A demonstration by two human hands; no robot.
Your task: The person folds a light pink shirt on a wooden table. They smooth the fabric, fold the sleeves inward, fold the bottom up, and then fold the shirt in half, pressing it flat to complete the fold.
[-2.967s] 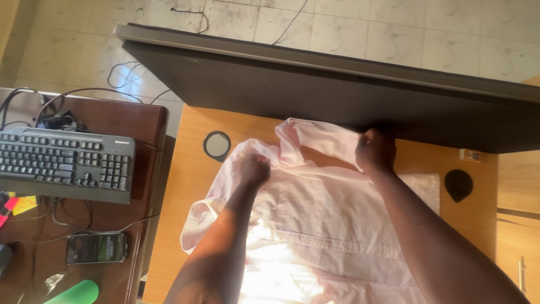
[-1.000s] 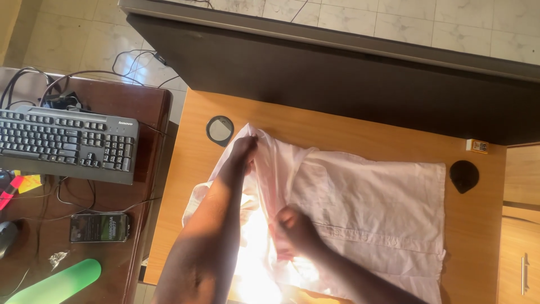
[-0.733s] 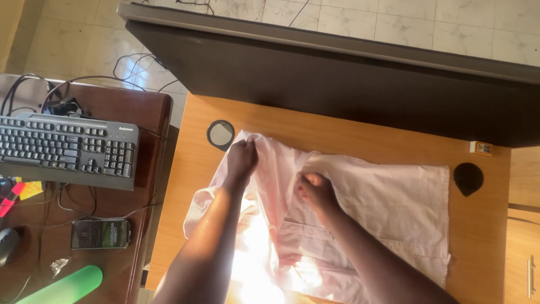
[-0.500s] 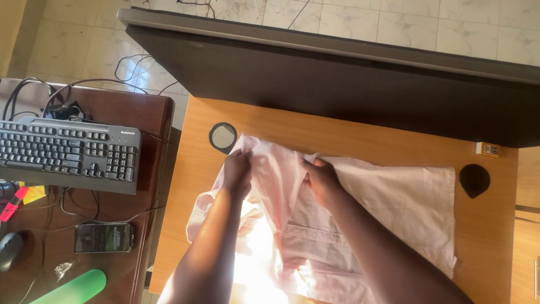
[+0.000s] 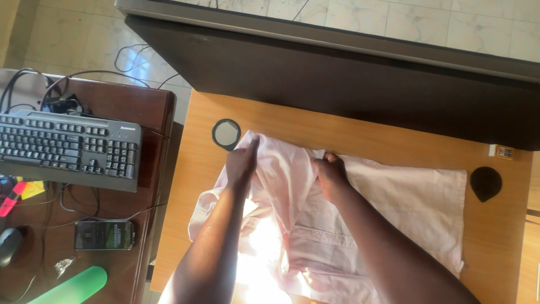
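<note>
Lying on the desk [image 5: 394, 138], the shirt [image 5: 388, 208] runs off the bottom edge, glare washing out its lower folds. Left hand [image 5: 242, 163] presses it flat, fingers open. Right hand [image 5: 331, 175] pinches a fold; its fingertips are hidden.

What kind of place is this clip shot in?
Likely a home office or study: a computer keyboard and phone on a dark desk, beside a wooden table where both hands press on a pink shirt.

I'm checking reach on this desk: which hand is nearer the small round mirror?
Left. The left hand lies on the pink shirt just below and beside the round mirror; the right hand rests farther along the shirt.
</note>
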